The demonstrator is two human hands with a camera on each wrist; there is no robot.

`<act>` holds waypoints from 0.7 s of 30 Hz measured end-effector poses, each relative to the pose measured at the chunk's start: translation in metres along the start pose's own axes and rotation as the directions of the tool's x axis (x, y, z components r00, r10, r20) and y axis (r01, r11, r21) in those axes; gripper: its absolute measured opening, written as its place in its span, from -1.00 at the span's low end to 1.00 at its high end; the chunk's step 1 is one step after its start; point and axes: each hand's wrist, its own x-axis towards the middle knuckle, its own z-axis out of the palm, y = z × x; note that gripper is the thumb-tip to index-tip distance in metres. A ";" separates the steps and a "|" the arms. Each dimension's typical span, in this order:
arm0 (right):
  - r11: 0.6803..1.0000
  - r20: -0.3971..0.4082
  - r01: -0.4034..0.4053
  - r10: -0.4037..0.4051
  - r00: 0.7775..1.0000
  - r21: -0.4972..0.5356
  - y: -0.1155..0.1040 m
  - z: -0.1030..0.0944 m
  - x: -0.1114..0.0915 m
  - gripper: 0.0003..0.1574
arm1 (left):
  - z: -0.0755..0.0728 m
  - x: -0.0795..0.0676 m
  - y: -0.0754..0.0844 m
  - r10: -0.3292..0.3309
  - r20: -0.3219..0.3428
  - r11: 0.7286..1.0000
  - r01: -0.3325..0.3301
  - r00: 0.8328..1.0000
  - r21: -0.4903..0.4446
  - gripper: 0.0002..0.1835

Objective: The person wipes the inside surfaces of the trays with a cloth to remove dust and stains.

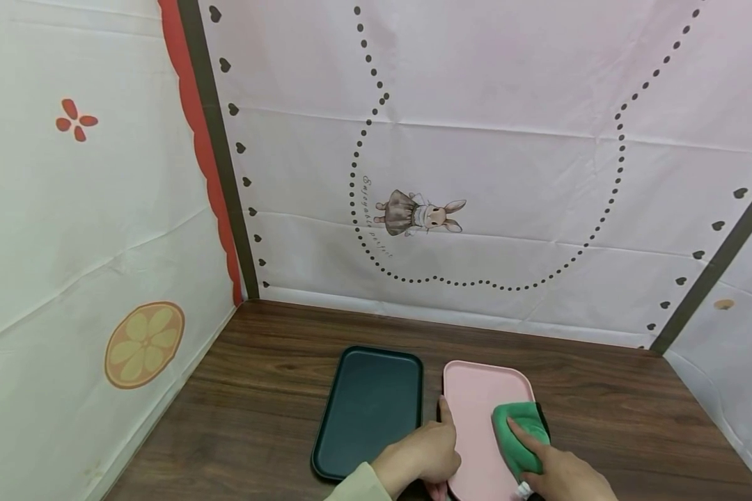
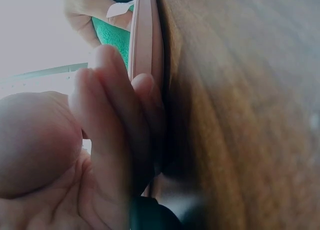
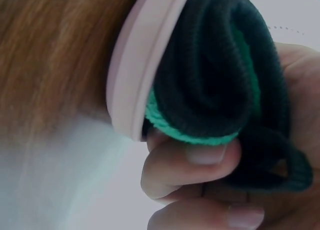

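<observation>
My right hand [image 1: 570, 475] grips a folded green cloth [image 1: 521, 433] and presses it on the right side of a pink tray [image 1: 478, 424]. Seen from the right wrist, the cloth's dark edging [image 3: 205, 70] is rolled into layers beside the tray's rim [image 3: 145, 60], with fingers curled under it. A white tag [image 1: 523, 489] sticks out by the thumb. My left hand [image 1: 421, 452] holds the pink tray's left edge, its index finger stretched along the rim. In the left wrist view its fingers [image 2: 117, 110] lie close against the tray's side.
A dark green tray [image 1: 376, 410] lies to the left of the pink one, a narrow gap between them. Both are on a brown wooden table [image 1: 244, 410]. White printed sheets [image 1: 507, 174] enclose the table at the back and sides.
</observation>
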 end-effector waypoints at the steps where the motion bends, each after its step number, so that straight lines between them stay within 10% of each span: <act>1: 1.000 -0.002 -0.004 0.004 1.000 0.009 0.000 0.000 0.000 0.00 | 0.000 0.000 0.000 0.001 0.000 1.000 -0.001 1.000 0.002 -0.04; 21: 1.000 0.001 -0.007 0.007 1.000 0.010 0.008 -0.005 0.005 0.02 | -0.001 -0.002 -0.001 0.016 0.012 1.000 -0.016 1.000 -0.021 -0.03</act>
